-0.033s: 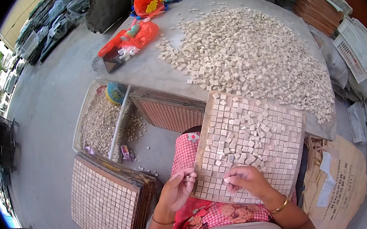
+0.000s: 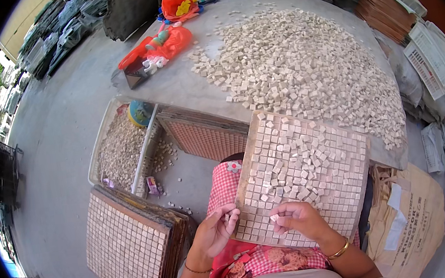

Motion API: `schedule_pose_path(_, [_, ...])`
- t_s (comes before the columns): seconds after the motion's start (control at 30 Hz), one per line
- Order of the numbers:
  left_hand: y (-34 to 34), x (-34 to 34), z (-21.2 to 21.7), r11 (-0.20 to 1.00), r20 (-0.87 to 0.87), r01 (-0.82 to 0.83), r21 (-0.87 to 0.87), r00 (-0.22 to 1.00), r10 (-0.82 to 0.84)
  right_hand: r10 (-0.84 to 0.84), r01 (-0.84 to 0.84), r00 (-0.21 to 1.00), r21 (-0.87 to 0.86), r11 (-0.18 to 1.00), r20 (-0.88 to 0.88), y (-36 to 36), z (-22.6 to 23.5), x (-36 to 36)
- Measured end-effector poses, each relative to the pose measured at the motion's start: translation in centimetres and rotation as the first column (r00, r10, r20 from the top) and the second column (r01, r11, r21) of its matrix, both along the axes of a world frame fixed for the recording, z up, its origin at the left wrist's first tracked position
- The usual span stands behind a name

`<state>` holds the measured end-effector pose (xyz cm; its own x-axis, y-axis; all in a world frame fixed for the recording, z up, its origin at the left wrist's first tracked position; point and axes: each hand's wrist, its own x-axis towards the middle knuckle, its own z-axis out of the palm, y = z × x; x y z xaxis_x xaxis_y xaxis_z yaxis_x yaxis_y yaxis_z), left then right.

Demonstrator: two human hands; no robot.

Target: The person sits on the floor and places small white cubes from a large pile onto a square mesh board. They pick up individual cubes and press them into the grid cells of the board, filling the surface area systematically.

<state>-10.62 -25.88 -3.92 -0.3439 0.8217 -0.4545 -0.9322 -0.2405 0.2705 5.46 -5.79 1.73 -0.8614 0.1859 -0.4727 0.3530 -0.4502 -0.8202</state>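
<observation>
A square mosaic tray (image 2: 253,202) rests tilted across my lap, its grid mostly filled with small beige stone tiles. Loose stone tiles (image 2: 305,156) lie heaped over the middle of it. My right hand (image 2: 298,219) is above the tray's near part, pinching one small stone tile (image 2: 274,218) between thumb and fingertips. By the tray's left edge, my left hand (image 2: 218,231) is closed with its fingers curled toward the thumb. Whatever those fingers hold, if anything, is too small to make out.
A large pile of stone tiles (image 2: 302,62) covers the slab beyond the tray. On the left stand a filled tile grid (image 2: 127,245) stacked on others, a white plastic bin (image 2: 100,131) of chips, and upright reddish grid trays (image 2: 200,136). A brown paper sack (image 2: 417,209) lies right.
</observation>
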Motion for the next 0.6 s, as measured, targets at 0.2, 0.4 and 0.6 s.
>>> schedule_pose_path(0.2, [0.3,0.4,1.3,0.997,0.120,0.048,0.058,0.991,-0.054,0.084,-0.084,0.996,0.057,0.995,-0.006,0.3,-0.7,0.8])
schedule_pose_path(0.4, [0.8,0.6,2.8,0.991,0.067,0.083,0.106,0.994,-0.091,0.054,-0.050,0.997,0.069,0.996,-0.058,0.1,-0.9,1.1])
schedule_pose_path(0.6, [0.4,1.1,2.6,0.982,-0.259,0.162,-0.093,0.949,-0.181,0.070,-0.074,0.991,-0.032,0.997,-0.113,0.0,-0.6,0.9])
